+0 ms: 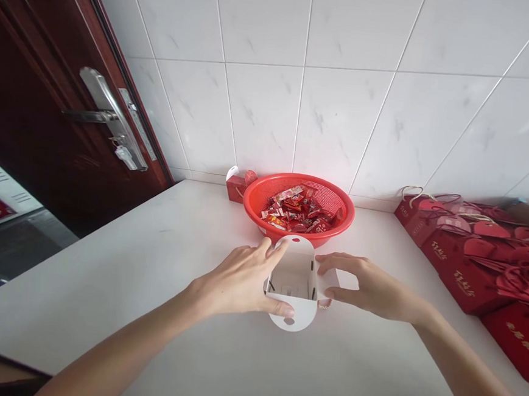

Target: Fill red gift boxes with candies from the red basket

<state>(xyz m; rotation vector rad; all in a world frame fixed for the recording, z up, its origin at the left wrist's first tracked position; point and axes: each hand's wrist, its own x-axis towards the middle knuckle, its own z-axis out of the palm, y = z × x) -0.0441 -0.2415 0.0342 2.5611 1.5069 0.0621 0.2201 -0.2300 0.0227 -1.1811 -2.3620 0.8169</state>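
Left hand (pixel 246 280) fingers spread around the open white box (pixel 292 270), right hand (pixel 367 286) pinching its side flap (pixel 326 278) (gently now!): light, even pressure prevents creases.

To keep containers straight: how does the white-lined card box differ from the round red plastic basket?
The white-lined card box is angular and smaller; the round red plastic basket is wide and perforated. The basket holds wrapped sweets; the box shows white inner walls. The left hand and right hand touch the box; no hand touches the basket. Both are open on top.
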